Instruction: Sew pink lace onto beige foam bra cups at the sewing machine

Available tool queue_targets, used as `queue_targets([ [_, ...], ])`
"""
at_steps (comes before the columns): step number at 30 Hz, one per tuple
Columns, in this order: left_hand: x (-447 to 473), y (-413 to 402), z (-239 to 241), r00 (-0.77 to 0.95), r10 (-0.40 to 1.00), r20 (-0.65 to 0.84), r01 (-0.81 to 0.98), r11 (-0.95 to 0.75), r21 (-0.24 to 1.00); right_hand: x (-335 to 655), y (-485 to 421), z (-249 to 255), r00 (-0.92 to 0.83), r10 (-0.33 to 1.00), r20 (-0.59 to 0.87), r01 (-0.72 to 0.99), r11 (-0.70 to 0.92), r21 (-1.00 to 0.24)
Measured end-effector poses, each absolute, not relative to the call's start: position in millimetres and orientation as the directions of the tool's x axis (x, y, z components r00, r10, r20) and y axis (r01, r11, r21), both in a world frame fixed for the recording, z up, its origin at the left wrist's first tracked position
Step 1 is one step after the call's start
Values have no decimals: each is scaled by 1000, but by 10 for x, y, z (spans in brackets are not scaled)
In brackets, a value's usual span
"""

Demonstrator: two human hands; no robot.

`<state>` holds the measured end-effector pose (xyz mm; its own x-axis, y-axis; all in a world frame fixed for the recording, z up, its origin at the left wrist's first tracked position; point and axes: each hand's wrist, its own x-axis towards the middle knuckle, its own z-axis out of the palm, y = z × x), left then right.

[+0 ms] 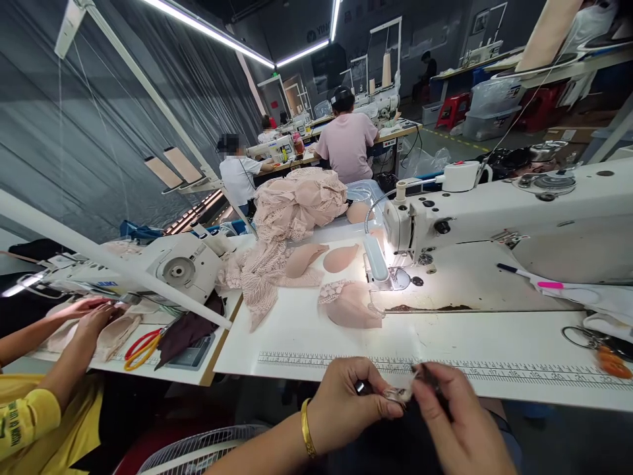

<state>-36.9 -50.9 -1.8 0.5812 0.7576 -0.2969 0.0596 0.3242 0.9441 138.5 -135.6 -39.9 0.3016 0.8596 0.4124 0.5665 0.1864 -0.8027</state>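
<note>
Just past the table's front edge, my left hand [353,402] is closed, pinching a small shiny metal piece [397,394] between thumb and fingertips. Another small dark, silvery bit [362,388] shows by its curled fingers. My right hand [452,412] is close against that piece, fingers pinched; what is in them is too small and blurred to name. Beyond the hands, a beige bra cup with lace [352,305] lies beside the needle area of a white sewing machine [475,211]. Two loose beige cups, one of them here [341,258], lie farther back.
A ruler strip [316,360] runs along the table front. Beige lace garments [297,201] are heaped at the back. At right lie a pen [514,269] and orange-handled snips [613,363]. A co-worker's hands [93,316] and red-yellow scissors [143,348] are at left.
</note>
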Motion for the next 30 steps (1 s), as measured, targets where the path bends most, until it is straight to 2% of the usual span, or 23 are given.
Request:
queue_targets([
  [2,-389,-512,-17,568,791,-226,98,208,973,1492,-1348,-302,315,890,331,525,127,-841],
  [5,-421,-486,35,542,839,-57,181,-50,982,1618,-1353,-112,89,954,288,539,197,-819],
  [7,-433,-465,77,557,830,44,220,-198,955,1653,-1366,-10,-67,946,318,572,298,-765],
  [10,-439,-449,106,589,790,171,231,-368,901,1665,-1371,77,-163,904,395,629,404,-664],
  [12,-439,-445,105,611,746,265,231,-489,841,1673,-1358,112,-187,901,391,656,411,-633],
  [18,-431,-436,116,659,508,555,185,-824,535,1731,-1311,214,-274,951,145,700,300,-648],
  [21,-419,-437,121,695,412,590,187,-895,405,1755,-1296,223,-314,944,104,707,305,-637],
  [24,-406,-438,90,705,398,588,208,-907,365,1748,-1286,170,-345,933,99,720,331,-609],
  [27,-404,-440,29,662,496,562,235,-849,472,1691,-1288,51,-340,926,163,734,370,-569],
  [30,-416,-449,-27,616,671,412,279,-676,682,1591,-1304,-130,-274,913,301,753,398,-524],
])
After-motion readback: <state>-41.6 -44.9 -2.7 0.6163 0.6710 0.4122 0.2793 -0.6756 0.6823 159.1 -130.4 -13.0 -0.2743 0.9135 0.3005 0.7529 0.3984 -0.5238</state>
